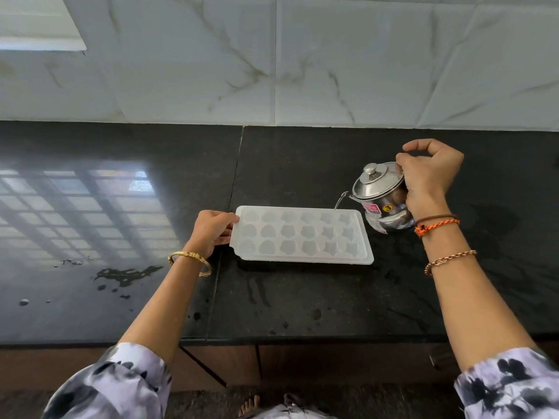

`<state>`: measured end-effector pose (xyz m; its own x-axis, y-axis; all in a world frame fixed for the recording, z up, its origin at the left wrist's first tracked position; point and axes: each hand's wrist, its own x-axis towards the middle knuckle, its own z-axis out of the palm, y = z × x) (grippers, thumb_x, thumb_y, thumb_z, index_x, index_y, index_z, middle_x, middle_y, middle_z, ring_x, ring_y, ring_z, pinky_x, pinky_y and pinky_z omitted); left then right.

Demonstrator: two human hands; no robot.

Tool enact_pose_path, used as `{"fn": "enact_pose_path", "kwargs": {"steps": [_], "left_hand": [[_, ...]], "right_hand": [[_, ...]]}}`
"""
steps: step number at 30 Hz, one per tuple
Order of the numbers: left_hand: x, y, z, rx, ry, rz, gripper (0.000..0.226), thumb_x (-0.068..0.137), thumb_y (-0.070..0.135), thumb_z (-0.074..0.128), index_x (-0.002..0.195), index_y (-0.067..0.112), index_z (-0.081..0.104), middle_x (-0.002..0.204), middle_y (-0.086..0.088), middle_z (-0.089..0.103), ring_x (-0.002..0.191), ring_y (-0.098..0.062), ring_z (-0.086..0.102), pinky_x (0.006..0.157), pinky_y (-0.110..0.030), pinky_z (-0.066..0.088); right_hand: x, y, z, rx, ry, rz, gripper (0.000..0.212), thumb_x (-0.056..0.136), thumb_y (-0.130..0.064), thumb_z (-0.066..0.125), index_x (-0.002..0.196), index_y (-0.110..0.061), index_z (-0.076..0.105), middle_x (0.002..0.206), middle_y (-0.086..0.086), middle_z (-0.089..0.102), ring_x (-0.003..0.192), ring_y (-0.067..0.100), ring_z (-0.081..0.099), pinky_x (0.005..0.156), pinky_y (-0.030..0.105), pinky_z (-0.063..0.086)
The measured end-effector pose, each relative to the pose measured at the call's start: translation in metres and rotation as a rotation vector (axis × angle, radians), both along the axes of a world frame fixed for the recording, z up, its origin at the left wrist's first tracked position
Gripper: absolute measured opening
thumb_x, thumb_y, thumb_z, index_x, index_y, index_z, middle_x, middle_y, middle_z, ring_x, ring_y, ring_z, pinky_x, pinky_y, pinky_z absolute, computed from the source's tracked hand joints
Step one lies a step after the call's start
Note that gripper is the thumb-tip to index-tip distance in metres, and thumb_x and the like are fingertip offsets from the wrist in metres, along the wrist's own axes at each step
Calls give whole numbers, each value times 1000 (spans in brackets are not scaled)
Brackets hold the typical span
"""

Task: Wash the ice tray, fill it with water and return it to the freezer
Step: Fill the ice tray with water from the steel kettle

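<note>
We see the ice tray [301,234] lying flat on the dark surface [302,300], our left hand [211,229] gripping its left end. Our right hand [429,176] holds a tilted steel pot [381,195], pouring water [339,201] into the far right corner. Puddles [127,275] lie at the left.

- In front of you runs a black polished stone bench [121,297], made of two slabs with a seam [233,189] between them.
- Behind it your wall [348,62] is large white tiles veined in grey and brown.
- A window grid is reflected [90,207] brightly on the left slab, with water droplets [127,273] near it.
- Below the bench edge you see dark brown cabinet fronts [332,364].
</note>
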<state>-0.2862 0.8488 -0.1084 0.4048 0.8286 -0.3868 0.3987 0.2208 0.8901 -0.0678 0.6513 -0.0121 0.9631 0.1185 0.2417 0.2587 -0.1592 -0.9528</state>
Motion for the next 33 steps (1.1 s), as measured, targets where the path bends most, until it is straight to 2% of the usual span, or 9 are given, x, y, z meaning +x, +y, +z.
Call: {"fn": "enact_pose_path", "kwargs": {"steps": [6, 21, 29, 33], "left_hand": [[2, -1, 1, 10, 19, 8, 15, 87, 11, 59, 71, 11, 56, 76, -7, 57, 66, -16, 56, 53, -23, 47], [1, -1, 0, 10, 13, 23, 15, 86, 10, 59, 71, 10, 57, 72, -6, 55, 64, -16, 54, 52, -23, 45], [1, -1, 0, 13, 20, 18, 16, 86, 11, 59, 70, 9, 56, 73, -7, 55, 66, -17, 54, 56, -24, 48], [2, -1, -1, 14, 20, 23, 16, 86, 10, 59, 70, 10, 55, 72, -6, 54, 64, -16, 54, 56, -24, 48]], "right_hand": [[0, -8, 1, 22, 8, -37, 31, 71, 4, 62, 65, -26, 59, 55, -4, 57, 53, 7, 59, 74, 40, 58], [4, -18, 1, 7, 25, -63, 33, 71, 4, 62, 62, -28, 58, 56, -3, 58, 58, 14, 62, 78, 45, 57], [4, -21, 3, 3, 15, -73, 33, 72, 4, 62, 63, -28, 59, 61, -6, 59, 61, 11, 62, 81, 45, 56], [4, -22, 3, -11, 4, -79, 26, 73, 3, 62, 70, -22, 62, 58, -6, 58, 59, 8, 61, 80, 43, 57]]}}
